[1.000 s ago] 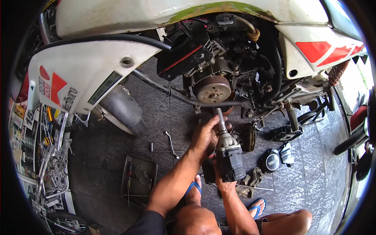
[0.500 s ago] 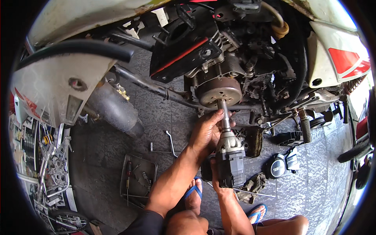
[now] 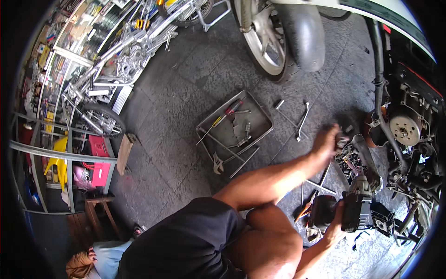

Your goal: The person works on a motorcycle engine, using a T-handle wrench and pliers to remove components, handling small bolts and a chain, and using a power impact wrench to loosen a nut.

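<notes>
My right hand (image 3: pixel 335 224) grips a black and grey cordless impact wrench (image 3: pixel 357 207), fingers around its handle. The wrench stands low over the floor, its nose pointing away from me, apart from the engine. My left hand (image 3: pixel 326 143) is stretched forward and smeared by motion. Its fingers are beside a container of small metal parts (image 3: pixel 349 165) and a blurred dark object; whether they hold anything cannot be made out. To the right, the round metal rotor (image 3: pixel 405 129) with holes in its face sits on the motorcycle engine.
A metal tray (image 3: pixel 268 128) holds a screwdriver (image 3: pixel 232 108) and several tools. Wrenches (image 3: pixel 303 122) lie beyond it. A motorcycle wheel (image 3: pixel 267 56) stands ahead. Shelves (image 3: pixel 69 56) and a bare frame (image 3: pixel 125 69) line the left; another person (image 3: pixel 109 258) is at lower left.
The view has swung left. The wrench has come away from the rotor, still in my right hand. My left hand has let go of its socket end and moved to the parts container.
</notes>
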Motion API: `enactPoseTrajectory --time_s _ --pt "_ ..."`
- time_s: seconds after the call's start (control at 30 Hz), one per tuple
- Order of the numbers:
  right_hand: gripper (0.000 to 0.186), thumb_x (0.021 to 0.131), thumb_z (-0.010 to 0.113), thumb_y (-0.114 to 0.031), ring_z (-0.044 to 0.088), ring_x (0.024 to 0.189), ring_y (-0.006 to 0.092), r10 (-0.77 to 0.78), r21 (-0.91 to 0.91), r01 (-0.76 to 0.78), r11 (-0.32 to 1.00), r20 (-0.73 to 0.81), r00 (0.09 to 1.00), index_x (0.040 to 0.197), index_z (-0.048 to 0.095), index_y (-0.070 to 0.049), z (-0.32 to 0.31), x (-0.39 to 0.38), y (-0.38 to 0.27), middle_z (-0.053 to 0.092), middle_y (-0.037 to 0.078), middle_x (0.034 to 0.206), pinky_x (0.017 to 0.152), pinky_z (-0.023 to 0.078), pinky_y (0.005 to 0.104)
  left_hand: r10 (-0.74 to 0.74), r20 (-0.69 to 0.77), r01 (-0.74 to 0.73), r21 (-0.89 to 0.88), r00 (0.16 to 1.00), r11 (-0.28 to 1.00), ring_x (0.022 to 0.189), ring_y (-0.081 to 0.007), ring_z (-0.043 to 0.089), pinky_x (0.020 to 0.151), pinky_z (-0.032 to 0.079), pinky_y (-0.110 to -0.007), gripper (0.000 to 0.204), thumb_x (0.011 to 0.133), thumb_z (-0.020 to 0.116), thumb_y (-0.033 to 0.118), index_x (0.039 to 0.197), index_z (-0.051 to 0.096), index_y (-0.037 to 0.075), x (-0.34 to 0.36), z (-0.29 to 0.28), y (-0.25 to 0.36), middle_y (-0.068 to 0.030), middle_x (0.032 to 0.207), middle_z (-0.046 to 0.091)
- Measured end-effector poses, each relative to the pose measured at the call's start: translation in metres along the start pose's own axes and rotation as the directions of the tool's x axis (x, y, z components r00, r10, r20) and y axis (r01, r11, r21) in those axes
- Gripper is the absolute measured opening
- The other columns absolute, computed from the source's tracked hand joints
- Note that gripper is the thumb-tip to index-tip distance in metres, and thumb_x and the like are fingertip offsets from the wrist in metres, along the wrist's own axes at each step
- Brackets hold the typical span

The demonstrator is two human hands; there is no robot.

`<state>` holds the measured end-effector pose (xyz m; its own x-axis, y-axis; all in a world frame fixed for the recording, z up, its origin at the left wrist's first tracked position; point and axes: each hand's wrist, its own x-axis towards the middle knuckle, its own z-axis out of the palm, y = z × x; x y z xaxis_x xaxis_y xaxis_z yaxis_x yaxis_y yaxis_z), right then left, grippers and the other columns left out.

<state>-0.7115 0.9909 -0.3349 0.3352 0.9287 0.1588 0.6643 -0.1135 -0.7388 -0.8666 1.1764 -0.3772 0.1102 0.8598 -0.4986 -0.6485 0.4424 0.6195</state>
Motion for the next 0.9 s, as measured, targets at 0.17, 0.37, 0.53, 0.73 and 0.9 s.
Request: enactPoseTrajectory --time_s 0.17,0.37,0.53,0.73,0.9 --pt "0.041 0.089 0.067 -0.016 0.064 0.098 0.0276 0.141 0.051 -0.142 0.989 0.005 0.99 0.125 0.058 0.001 -0.011 -0.028 0.011 0.065 0.018 0.115 0.086 0.053 0.0374 0.196 -0.505 0.065 0.453 0.84 0.889 0.051 -0.012 0.056 0.044 0.048 -0.03 0.04 0.089 0.068 0.045 0.073 0.06 0.009 -0.005 -0.18 0.002 -0.0013 0.064 0.058" --pt "0.041 0.09 0.067 -0.016 0.064 0.099 0.0272 0.245 0.087 -0.243 0.966 -0.012 0.969 0.126 0.057 0.001 -0.03 -0.035 0.018 0.064 0.017 0.115 0.086 0.053 0.0372 0.176 -0.615 0.044 0.325 0.769 0.945 0.049 -0.0184 0.06 0.044 0.051 -0.032 0.034 0.087 0.073 0.035 0.08 0.061 0.003 0.011 -0.287 0.052 -0.0103 0.07 0.066" --pt "0.042 0.09 0.066 -0.016 0.064 0.099 0.0268 0.276 0.134 -0.273 0.953 -0.007 0.961 0.127 0.056 0.0 -0.029 -0.037 0.019 0.064 0.017 0.116 0.086 0.054 0.0371 0.405 -0.346 0.39 0.92 0.846 -0.027 0.095 -0.0445 0.065 0.085 0.052 -0.047 0.031 0.076 0.063 0.023 0.093 0.071 -0.002 -0.011 -0.323 0.086 -0.0267 0.096 0.068" --pt "0.042 0.091 0.066 -0.016 0.065 0.1 0.0264 0.295 0.227 -0.291 0.929 0.015 0.955 0.128 0.054 0.0 -0.017 -0.041 0.01 0.064 0.017 0.116 0.087 0.054 0.0369 0.208 -0.167 0.231 0.911 0.964 -0.343 0.109 -0.0403 0.061 0.095 0.05 -0.047 0.045 0.075 0.064 0.018 0.115 0.061 -0.003 -0.047 -0.339 0.077 -0.027 0.117 0.063" --pt "0.043 0.091 0.065 -0.016 0.065 0.1 0.0261 0.354 0.321 -0.364 0.874 0.092 0.931 0.129 0.054 0.0 -0.007 -0.044 0.008 0.064 0.017 0.117 0.087 0.054 0.0368 -0.014 -0.426 0.362 0.785 0.905 -0.502 0.09 -0.0363 0.068 0.082 0.055 -0.043 0.033 0.078 0.069 0.025 0.097 0.07 -0.001 -0.078 -0.291 0.12 -0.0209 0.099 0.07"
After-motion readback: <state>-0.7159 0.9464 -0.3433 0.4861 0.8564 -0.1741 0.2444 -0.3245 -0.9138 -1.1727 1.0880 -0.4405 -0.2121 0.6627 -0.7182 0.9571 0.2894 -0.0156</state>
